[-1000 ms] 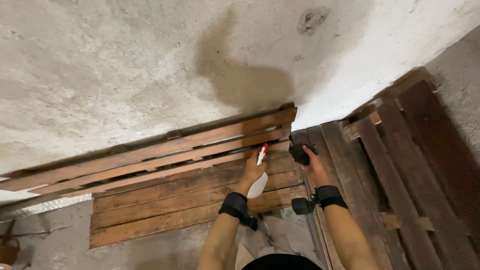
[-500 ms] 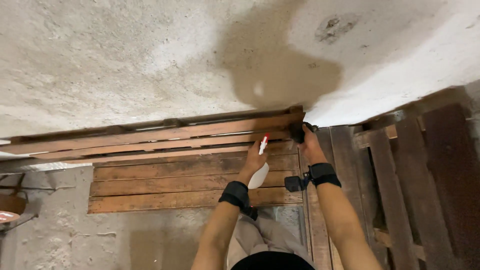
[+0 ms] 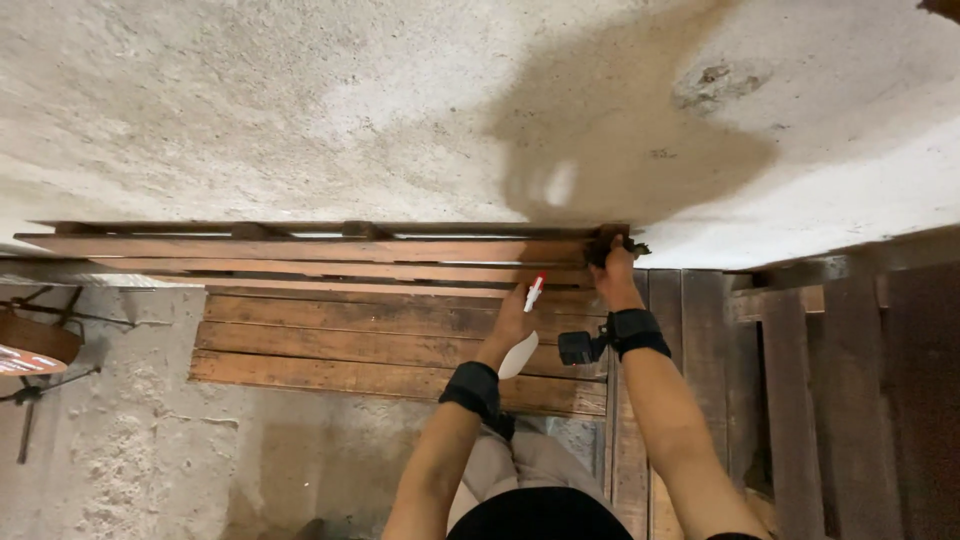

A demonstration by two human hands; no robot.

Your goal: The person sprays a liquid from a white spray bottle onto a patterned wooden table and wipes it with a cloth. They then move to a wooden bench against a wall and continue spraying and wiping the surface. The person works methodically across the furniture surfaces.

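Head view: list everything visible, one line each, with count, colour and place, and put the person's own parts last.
Wall: one, rough grey-white plaster with a darker damp patch, across the top.
Wooden pallet: one, brown slats, leaning at the wall's foot, centre.
Second pallet: one, darker brown, at right.
Floor: grey concrete, lower left.
Metal stand: one, dark, with a round rusty top, far left edge.
Spray bottle: one, white with red nozzle, in the left hand.
Dark cloth or pad: one, at the pallet's top corner, under the right hand.
Wristbands: two, black, one per wrist.
Left hand: fingers around the bottle.
Right hand: pressed on the pad.
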